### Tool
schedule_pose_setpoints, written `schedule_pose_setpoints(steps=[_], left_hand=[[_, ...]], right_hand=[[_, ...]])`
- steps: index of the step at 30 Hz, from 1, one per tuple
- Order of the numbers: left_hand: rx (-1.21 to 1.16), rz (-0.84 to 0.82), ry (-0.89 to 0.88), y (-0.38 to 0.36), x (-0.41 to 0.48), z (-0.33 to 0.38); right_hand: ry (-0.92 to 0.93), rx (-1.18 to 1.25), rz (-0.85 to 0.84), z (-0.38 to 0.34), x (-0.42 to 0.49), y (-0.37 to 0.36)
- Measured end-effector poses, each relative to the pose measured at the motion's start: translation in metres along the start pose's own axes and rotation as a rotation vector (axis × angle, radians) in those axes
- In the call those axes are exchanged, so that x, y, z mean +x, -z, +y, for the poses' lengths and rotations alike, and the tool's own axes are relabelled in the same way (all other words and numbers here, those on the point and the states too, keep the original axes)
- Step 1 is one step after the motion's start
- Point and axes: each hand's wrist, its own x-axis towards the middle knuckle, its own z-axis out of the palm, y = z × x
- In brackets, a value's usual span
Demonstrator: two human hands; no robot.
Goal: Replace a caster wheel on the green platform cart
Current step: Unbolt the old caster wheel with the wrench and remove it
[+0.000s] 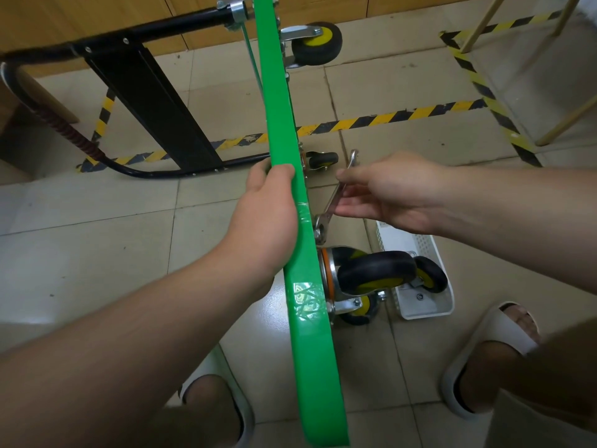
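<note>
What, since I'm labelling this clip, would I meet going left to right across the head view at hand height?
In order: black handle frame → left hand → green platform → wrench → right hand.

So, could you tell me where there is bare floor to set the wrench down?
Bare tiles lie left of the green deck, between the black handle and the left slipper. Right of the deck is crowded: wrench, caster, white basket.
</note>
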Motion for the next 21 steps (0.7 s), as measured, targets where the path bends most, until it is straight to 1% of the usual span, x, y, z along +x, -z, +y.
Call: schedule_pose_setpoints(steps=[7, 9, 15, 18, 21], left_hand=[[0.002, -0.01, -0.003, 0.001, 0.001, -0.002], [0.001, -0.013, -0.002, 0.001, 0.002, -0.002], [0.013, -0.009, -0.012, 0.001, 0.001, -0.001], [0.016, 0.001, -0.025, 0.001, 0.002, -0.001], [0.019, -0.005, -0.009, 0.001, 0.004, -0.003]], right_hand=[[-0.02, -0.082, -0.015, -0.002, 0.008, -0.007], [-0.001, -0.105, -0.029, -0.005, 0.008, -0.01], [0.128, -0.109, -0.112, -0.022, -0.007, -0.018], [0.209, -0.092, -0.122, -0.026, -0.017, -0.018], [0.312, -0.135, -0.13, -0.024, -0.028, -0.017]])
